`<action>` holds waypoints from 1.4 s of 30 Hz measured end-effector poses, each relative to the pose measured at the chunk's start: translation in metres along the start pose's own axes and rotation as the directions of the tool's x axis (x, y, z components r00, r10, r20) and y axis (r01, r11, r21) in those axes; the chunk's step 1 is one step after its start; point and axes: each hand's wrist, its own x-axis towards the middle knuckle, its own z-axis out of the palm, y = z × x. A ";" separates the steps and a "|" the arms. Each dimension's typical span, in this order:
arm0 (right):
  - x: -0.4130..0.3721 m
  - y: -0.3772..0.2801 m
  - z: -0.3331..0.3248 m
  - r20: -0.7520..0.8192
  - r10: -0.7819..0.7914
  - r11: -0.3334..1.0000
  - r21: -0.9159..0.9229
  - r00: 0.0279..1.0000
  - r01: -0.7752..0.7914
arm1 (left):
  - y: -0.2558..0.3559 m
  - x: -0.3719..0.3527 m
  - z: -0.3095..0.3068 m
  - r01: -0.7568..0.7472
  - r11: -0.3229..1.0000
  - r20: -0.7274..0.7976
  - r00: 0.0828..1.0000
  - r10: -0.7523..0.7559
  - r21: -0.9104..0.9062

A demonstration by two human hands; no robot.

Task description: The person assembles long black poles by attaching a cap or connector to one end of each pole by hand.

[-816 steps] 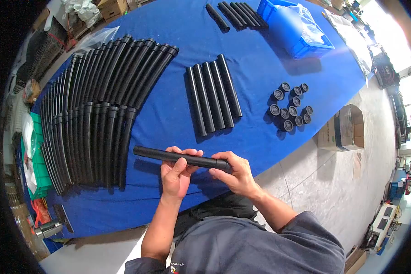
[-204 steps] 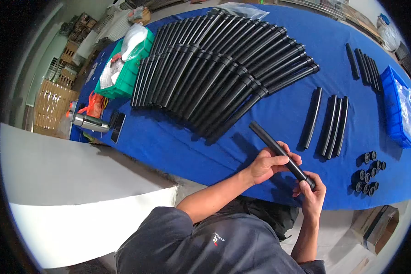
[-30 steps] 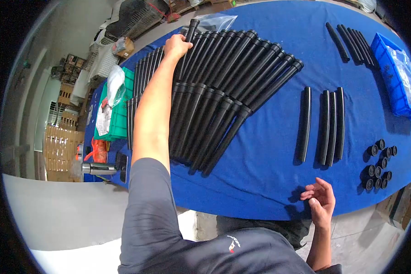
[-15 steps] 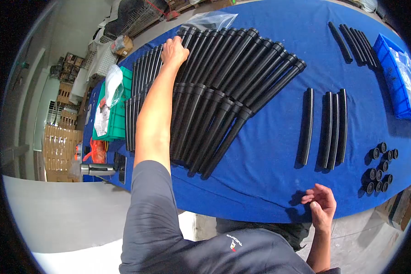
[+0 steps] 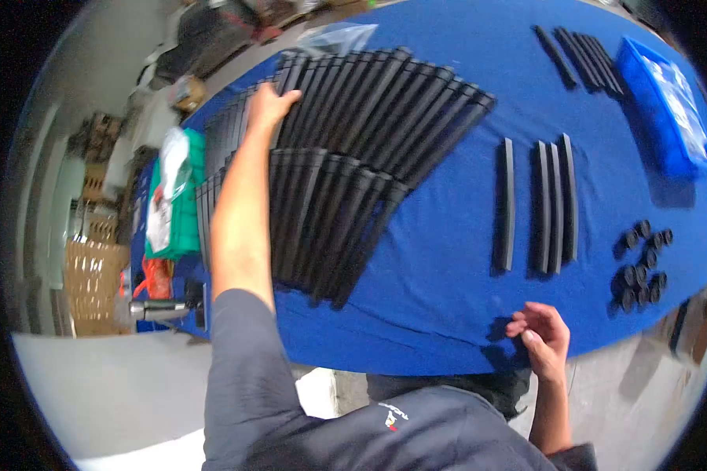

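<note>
Black tubes with collared ends (image 5: 369, 102) lie side by side in two fanned rows on the blue cloth. My left hand (image 5: 271, 106) reaches over the upper row near its left part, thumb spread to the right; its other fingertips are blurred and partly hidden at the tubes. Just above the cloth's front edge, my right hand (image 5: 543, 334) hovers with loosely curled, parted fingers and nothing in it. Beyond it lie several separate black tubes (image 5: 555, 208), and to the right are several small black rings (image 5: 641, 275).
A green crate (image 5: 184, 228) holding plastic bags stands at the left, near a metal flask (image 5: 157, 310). At the right is a blue bin (image 5: 632, 74) with plastic bags. More black tubes (image 5: 589, 59) lie beside it. A clear bag (image 5: 342, 38) rests at the far edge.
The whole view has shifted, with the table contents lower-left or left in the frame. My left hand has moved slightly left along the tubes, its thumb now spread. My right hand looks nearly unchanged.
</note>
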 end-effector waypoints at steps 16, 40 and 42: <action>0.001 -0.008 0.007 0.060 0.017 1.000 -0.017 0.998 -0.016 | 0.231 -0.298 0.003 -0.539 0.631 0.108 0.706 0.700 -0.558; 0.088 -0.144 -0.124 0.079 -0.435 -0.538 -0.821 0.897 -0.189 | 0.148 -0.431 0.024 -0.584 0.597 -0.154 0.773 0.615 -0.550; 0.090 -0.142 -0.125 0.069 -0.424 -0.519 -0.836 0.903 -0.180 | 0.148 -0.430 0.024 -0.584 0.598 -0.150 0.773 0.617 -0.549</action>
